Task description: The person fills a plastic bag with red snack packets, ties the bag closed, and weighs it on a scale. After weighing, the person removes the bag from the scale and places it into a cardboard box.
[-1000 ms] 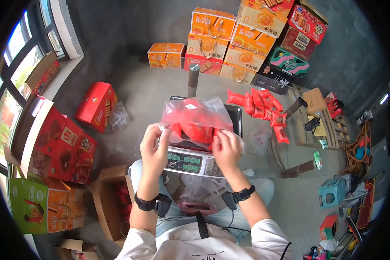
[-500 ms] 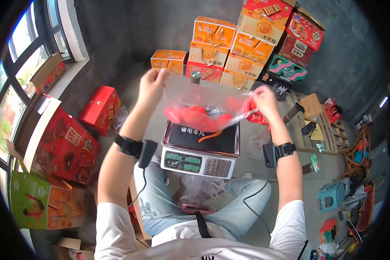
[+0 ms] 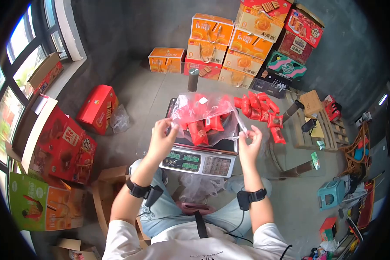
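Note:
A clear plastic bag (image 3: 196, 113) with several red packets (image 3: 197, 132) in it rests on the pan of a digital scale (image 3: 181, 160), its mouth facing me. My left hand (image 3: 162, 136) pinches the bag's near left edge. At the near right corner, the fingers of my right hand (image 3: 250, 143) grip the other edge, above the scale's right side. Green digits glow on the scale's display. A loose pile of red packets (image 3: 256, 109) lies on the glass table, just right of the bag.
Orange gift boxes (image 3: 209, 29) are stacked behind the glass table (image 3: 169, 93). Red cartons (image 3: 65, 143) stand to the left by the windows. A wooden pallet (image 3: 305, 132) and a blue stool (image 3: 330, 194) are on the right. Thin plastic bags (image 3: 198, 187) hang below the scale.
Both hands have come down and nearer to me with the bag. It was stretched out above the scale and now lies on it. The loose packets on the right now show.

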The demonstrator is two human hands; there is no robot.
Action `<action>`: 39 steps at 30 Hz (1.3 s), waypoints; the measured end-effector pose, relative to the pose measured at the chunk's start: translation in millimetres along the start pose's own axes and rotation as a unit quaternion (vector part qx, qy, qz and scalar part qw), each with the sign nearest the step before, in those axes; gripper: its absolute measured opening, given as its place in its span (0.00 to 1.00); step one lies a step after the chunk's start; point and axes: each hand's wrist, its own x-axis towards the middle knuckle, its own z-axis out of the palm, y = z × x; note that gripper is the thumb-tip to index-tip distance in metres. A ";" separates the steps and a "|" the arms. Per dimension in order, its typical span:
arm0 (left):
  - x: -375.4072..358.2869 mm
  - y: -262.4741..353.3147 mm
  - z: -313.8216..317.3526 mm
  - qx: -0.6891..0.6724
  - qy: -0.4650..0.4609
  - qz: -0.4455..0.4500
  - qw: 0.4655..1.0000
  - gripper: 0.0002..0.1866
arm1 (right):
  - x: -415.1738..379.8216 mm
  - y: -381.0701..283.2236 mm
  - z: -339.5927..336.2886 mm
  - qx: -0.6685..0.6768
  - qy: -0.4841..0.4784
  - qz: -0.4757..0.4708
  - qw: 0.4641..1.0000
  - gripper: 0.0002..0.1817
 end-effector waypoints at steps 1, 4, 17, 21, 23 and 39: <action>-8.9 -7.9 4.5 0.019 -0.007 -0.002 1.000 0.13 | -12.4 6.1 1.6 0.009 0.016 0.052 0.998 0.21; -28.3 -16.4 15.9 0.061 0.003 -0.015 0.998 0.13 | -41.9 37.4 1.0 -0.063 -0.006 0.090 0.994 0.16; -71.8 -26.0 1.9 0.006 0.072 -0.021 0.997 0.09 | -38.1 -23.6 13.4 0.172 -0.006 0.084 0.982 0.10; -72.8 -1.1 -10.0 -0.025 0.086 0.001 0.996 0.07 | -54.4 -39.8 16.2 0.085 -0.061 -0.001 0.995 0.07; -68.5 2.0 -12.9 -0.038 0.070 0.027 0.996 0.06 | -57.9 -46.4 22.3 0.060 -0.078 -0.023 0.995 0.09; -52.8 21.4 23.6 -0.269 -0.066 0.013 0.961 0.03 | -72.2 -45.5 68.6 0.235 -0.206 0.127 0.941 0.09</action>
